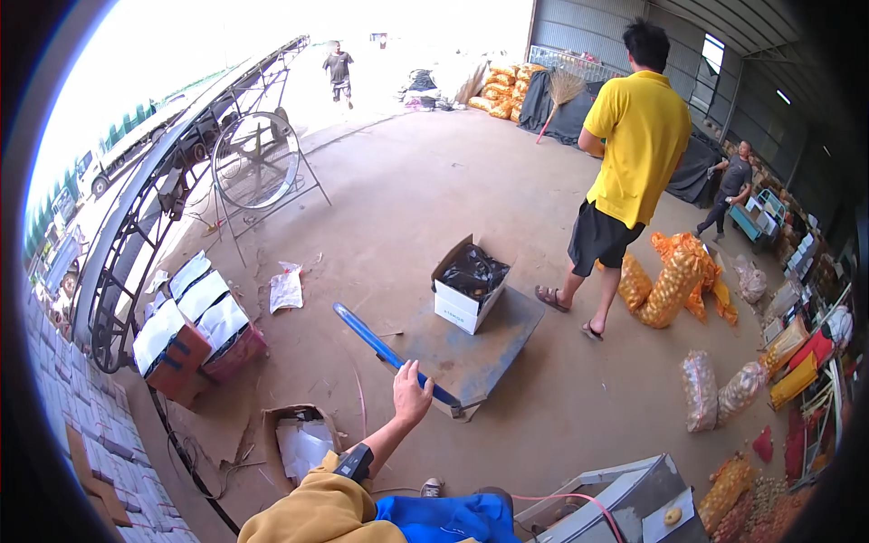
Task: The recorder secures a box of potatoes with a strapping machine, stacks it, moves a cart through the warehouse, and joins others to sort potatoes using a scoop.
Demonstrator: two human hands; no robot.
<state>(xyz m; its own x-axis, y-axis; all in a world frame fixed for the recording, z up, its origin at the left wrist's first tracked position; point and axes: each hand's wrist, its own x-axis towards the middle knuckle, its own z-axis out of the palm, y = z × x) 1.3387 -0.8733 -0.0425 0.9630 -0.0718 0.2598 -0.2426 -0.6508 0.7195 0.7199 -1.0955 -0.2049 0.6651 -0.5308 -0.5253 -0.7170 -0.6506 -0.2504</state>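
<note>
My left hand (412, 392) reaches out from a tan sleeve, with a dark device strapped at the wrist. Its fingers are closed over the blue handle (367, 333) of a platform cart (511, 339). On the cart's worn flat deck stands an open white carton (457, 310) with black plastic in it. My right hand is out of the picture.
A person in a yellow shirt (638, 136) stands beyond the cart, beside orange mesh sacks (674, 285). Left are paper-topped boxes (186, 317), a round fan (256, 161) and a conveyor (136, 208). A metal machine (625, 498) stands close at lower right.
</note>
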